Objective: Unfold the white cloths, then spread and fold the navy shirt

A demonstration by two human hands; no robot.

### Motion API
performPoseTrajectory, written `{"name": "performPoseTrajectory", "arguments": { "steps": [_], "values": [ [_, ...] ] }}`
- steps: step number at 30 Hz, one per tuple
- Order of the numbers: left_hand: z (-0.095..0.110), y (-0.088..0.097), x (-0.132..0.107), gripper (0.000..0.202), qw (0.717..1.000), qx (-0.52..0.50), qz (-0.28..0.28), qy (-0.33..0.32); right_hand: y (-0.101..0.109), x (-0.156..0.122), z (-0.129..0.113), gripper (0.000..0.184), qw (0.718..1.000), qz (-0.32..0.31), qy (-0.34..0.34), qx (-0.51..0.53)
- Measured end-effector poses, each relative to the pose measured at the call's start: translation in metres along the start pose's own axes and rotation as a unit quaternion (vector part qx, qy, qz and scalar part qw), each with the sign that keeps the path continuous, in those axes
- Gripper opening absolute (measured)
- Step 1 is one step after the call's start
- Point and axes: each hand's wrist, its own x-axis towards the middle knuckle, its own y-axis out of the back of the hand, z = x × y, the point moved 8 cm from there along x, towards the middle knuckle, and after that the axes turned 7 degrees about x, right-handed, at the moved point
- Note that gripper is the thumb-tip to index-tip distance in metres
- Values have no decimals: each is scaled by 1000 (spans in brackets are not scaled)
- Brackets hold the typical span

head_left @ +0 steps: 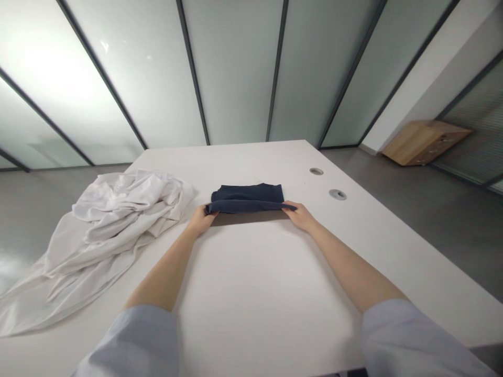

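Observation:
A dark navy piece of folded cloth [247, 193] lies across the white table in front of me. Its near edge is lifted a little off the tabletop and casts a shadow below. At the left end of that edge, my left hand [201, 220] pinches the fabric between thumb and fingers. My right hand [299, 215] grips the right end the same way, so the edge is stretched between both hands. What kind of garment the cloth is, I cannot tell.
A large crumpled white cloth [129, 209] covers the table's left side and hangs over its edge. Two round cable grommets [338, 195] sit in the white tabletop [275, 293] at the right. Frosted glass panels [236, 68] stand behind, and a wooden cabinet [416, 142] is at far right.

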Motion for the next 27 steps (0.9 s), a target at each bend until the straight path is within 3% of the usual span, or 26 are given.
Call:
{"name": "performPoseTrajectory", "arguments": {
  "steps": [3, 7, 17, 22, 24, 27],
  "values": [
    [-8, 1, 1, 35, 999, -32, 11, 35, 5, 0, 1, 33, 999, 33, -24, 15],
    [-9, 6, 5, 40, 998, -43, 45, 29, 8, 1, -2, 35, 997, 70, -5, 27],
    [-3, 9, 3, 31, 970, 212, 108, 56, 6, 8, -5, 32, 984, 108, -34, -139],
    [-5, 10, 1, 29, 951, 277, 110, 81, 6, 11, 8, 32, 987, 121, -57, -84],
    [2, 19, -3, 33, 948, 270, 162, 53, 11, 12, 12, 38, 988, 146, -45, -37],
    [33, 27, -15, 49, 930, 273, 239, -60, 22, 8, 0, 44, 976, 212, 29, -48]
  ]
}}
